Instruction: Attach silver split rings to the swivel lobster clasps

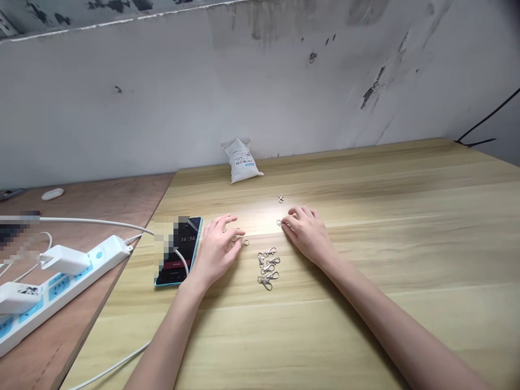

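Observation:
My right hand (307, 232) pinches a small silver metal clasp (279, 222) at the tabletop; the fingers cover much of it. Fingers apart, my left hand (217, 246) hovers at several small metal rings (246, 242), partly hidden under its fingertips. Between the hands and nearer to me lies a group of silver swivel lobster clasps (268, 268). One more swivel clasp (281, 199) lies alone beyond my right fingertips.
A phone (182, 262) with a cable lies left of my left hand. A white packet (242, 162) stands near the wall. On the brown table at left are a power strip (103, 259) with plugged-in chargers (67, 260) and a white oval object (52, 194).

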The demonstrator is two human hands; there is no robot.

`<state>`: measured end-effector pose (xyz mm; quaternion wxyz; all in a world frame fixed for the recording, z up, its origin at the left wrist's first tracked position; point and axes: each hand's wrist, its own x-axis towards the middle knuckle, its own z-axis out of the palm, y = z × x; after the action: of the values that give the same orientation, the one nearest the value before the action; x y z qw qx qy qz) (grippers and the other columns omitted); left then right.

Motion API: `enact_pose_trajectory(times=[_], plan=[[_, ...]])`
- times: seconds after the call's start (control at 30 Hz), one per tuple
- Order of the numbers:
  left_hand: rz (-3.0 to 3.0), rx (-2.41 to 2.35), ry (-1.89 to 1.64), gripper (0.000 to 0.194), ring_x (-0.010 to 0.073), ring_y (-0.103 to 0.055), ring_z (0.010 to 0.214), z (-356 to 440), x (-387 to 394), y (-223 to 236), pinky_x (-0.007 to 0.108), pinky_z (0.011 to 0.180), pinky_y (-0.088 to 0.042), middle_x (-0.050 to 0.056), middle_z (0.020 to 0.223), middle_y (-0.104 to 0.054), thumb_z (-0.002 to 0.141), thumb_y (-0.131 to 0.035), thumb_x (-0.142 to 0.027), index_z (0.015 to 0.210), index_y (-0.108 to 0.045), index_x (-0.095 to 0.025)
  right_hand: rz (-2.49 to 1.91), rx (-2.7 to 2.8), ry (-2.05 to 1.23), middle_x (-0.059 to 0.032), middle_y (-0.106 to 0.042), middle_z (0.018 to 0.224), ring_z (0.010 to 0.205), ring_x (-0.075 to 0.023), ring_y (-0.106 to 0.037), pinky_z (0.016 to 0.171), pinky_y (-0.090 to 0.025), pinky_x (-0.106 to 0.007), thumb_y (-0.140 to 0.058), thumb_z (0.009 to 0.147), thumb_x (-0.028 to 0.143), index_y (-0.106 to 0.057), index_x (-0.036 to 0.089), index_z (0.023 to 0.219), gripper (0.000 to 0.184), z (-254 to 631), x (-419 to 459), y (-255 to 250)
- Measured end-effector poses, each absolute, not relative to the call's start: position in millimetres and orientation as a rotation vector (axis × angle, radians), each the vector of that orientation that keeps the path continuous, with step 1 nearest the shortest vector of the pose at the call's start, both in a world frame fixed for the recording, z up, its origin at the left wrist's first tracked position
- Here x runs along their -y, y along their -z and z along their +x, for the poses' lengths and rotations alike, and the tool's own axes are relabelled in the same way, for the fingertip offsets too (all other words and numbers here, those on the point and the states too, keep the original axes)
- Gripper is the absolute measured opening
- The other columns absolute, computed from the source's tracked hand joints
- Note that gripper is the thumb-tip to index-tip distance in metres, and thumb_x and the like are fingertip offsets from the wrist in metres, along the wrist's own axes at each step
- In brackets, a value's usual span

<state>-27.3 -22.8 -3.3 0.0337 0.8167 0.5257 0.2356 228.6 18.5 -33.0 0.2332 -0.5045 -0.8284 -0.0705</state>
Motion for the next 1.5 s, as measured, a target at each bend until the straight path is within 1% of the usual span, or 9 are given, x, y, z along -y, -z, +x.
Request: enact_pose_trajectory(times=[0.2, 0.37, 0.43, 0.6, 0.73, 1.0, 1.13, 1.3, 1.5], plan=[[2.519, -1.562, -0.747, 0.014, 0.0282, -0.048, 0.126, -19.4, 27.0, 2.7, 0.050, 0.100, -0.042, 0.008, 0.125, -0.059, 0.090, -0.055, -0.019, 0.095, -0.068, -0.023, -1.166, 2.419, 0.117, -0.0066, -0.063, 0.092, 0.086, -0.0201, -0.055, 0.081, -0.040, -0.034, -0.052, 0.095, 0.018, -0.065, 0.017, 0.084, 0.017, 226.2, -10.2, 26.4], [2.727, -1.480, -0.733, 0.016, 0.0277, -0.053, 0.121, 2.8, 29.7, 7.7, 0.047, 0.097, -0.045, 0.010, 0.125, -0.061, 0.091, -0.057, -0.021, 0.101, -0.069, -0.023, -1.052, 2.482, 0.045, -0.0068, -0.063, 0.094, 0.090, -0.0213, -0.055, 0.083, -0.041, -0.034, -0.055, 0.094, 0.020, -0.065, 0.018, 0.087, 0.013, 219.7, -3.0, 28.4], [2.828, -1.459, -0.750, 0.017, 0.0265, -0.055, 0.119, 13.0, 28.4, 11.1, 0.047, 0.099, -0.044, 0.009, 0.122, -0.064, 0.091, -0.058, -0.021, 0.103, -0.069, -0.025, -1.038, 2.488, 0.038, -0.0074, -0.063, 0.095, 0.092, -0.0218, -0.054, 0.083, -0.041, -0.035, -0.054, 0.095, 0.021, -0.066, 0.017, 0.088, 0.014, 216.5, -0.7, 29.5], [2.939, -1.479, -0.740, 0.016, 0.0259, -0.056, 0.119, 24.5, 21.4, 16.4, 0.047, 0.102, -0.043, 0.007, 0.118, -0.067, 0.090, -0.059, -0.016, 0.079, -0.070, -0.022, -1.035, 2.485, 0.017, -0.0076, -0.063, 0.095, 0.091, -0.0216, -0.054, 0.082, -0.042, -0.035, -0.051, 0.096, 0.020, -0.067, 0.018, 0.090, 0.017, 213.0, 1.9, 29.7], [2.949, -1.450, -0.704, 0.019, 0.0253, -0.055, 0.121, 23.4, 19.1, 16.1, 0.046, 0.105, -0.041, 0.007, 0.119, -0.067, 0.091, -0.055, -0.015, 0.076, -0.066, -0.020, -1.032, 2.468, -0.031, -0.0075, -0.062, 0.095, 0.092, -0.0213, -0.054, 0.083, -0.042, -0.035, -0.052, 0.095, 0.020, -0.066, 0.018, 0.090, 0.015, 213.3, 2.3, 29.0], [2.486, -1.361, -0.774, 0.013, 0.0258, -0.047, 0.127, 16.3, 27.0, 11.6, 0.047, 0.102, -0.041, 0.007, 0.129, -0.059, 0.095, -0.050, -0.020, 0.094, -0.063, -0.022, -0.955, 2.407, -0.197, -0.0073, -0.063, 0.099, 0.096, -0.0210, -0.054, 0.087, -0.041, -0.037, -0.052, 0.097, 0.030, -0.066, 0.021, 0.096, 0.016, 217.0, 7.1, 24.2], [2.249, -1.297, -0.855, 0.012, 0.0248, -0.046, 0.128, 13.8, 30.8, 9.3, 0.048, 0.108, -0.038, 0.007, 0.127, -0.058, 0.095, -0.050, -0.022, 0.093, -0.062, -0.022, -0.879, 2.368, -0.266, -0.0057, -0.065, 0.093, 0.092, -0.0189, -0.055, 0.087, -0.040, -0.036, -0.048, 0.099, 0.027, -0.064, 0.020, 0.089, 0.020, 217.5, 10.7, 17.6], [2.028, -1.259, -0.860, 0.013, 0.0222, -0.047, 0.128, 13.7, 33.4, 3.3, 0.045, 0.109, -0.038, 0.007, 0.126, -0.058, 0.095, -0.051, -0.024, 0.089, -0.062, -0.022, -0.848, 2.376, -0.246, -0.0052, -0.065, 0.087, 0.086, -0.0182, -0.054, 0.088, -0.039, -0.036, -0.046, 0.099, 0.026, -0.062, 0.019, 0.089, 0.021, 217.0, 13.0, 12.5], [1.976, -1.244, -0.877, 0.013, 0.0221, -0.048, 0.128, 11.7, 34.7, 0.1, 0.045, 0.110, -0.039, 0.008, 0.127, -0.057, 0.095, -0.052, -0.027, 0.090, -0.064, -0.022, -0.820, 2.351, -0.271, -0.0042, -0.064, 0.083, 0.083, -0.0171, -0.054, 0.088, -0.037, -0.036, -0.043, 0.099, 0.023, -0.060, 0.019, 0.085, 0.023, 216.3, 12.9, 14.1]])
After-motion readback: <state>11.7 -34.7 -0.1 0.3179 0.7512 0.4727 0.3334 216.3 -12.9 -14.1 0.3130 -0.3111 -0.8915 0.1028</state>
